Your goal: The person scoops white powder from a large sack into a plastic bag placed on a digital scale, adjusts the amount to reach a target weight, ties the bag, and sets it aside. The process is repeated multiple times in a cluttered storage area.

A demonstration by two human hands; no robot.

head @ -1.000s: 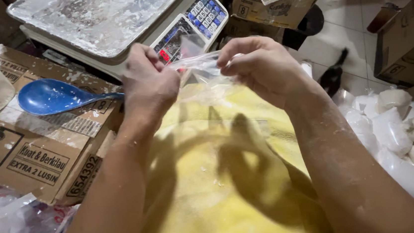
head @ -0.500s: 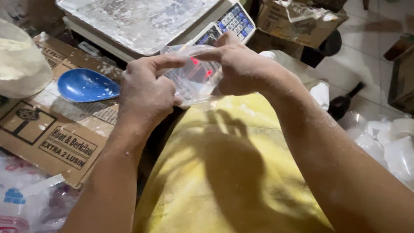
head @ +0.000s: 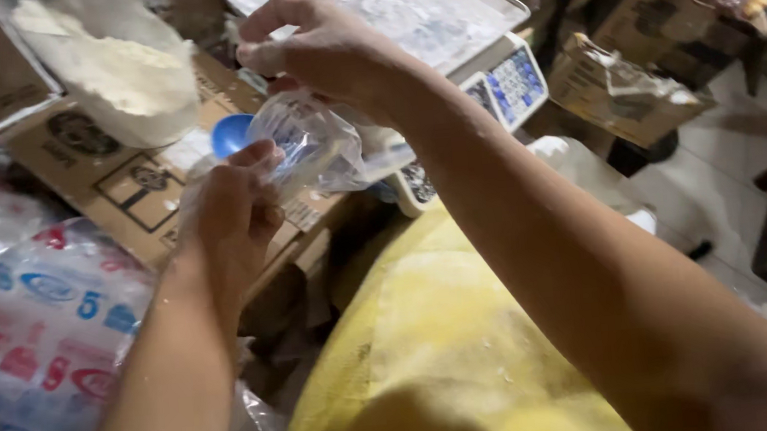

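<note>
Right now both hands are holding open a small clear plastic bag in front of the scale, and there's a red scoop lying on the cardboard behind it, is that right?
Not quite: the scoop is blue, not red. The head view shows it on the cardboard, partly hidden behind the clear plastic bag. The rest stands: the left hand and the right hand both grip the bag in front of the scale.

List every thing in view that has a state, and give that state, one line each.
Clear plastic bag: empty, held open between both hands.
Left hand: gripping the bag's lower edge.
Right hand: pinching the bag's upper edge.
Scale tray: nothing on it, dusted white.
Big flour bag: open, powder showing.
Blue scoop: lying on the cardboard, partly hidden.
</note>
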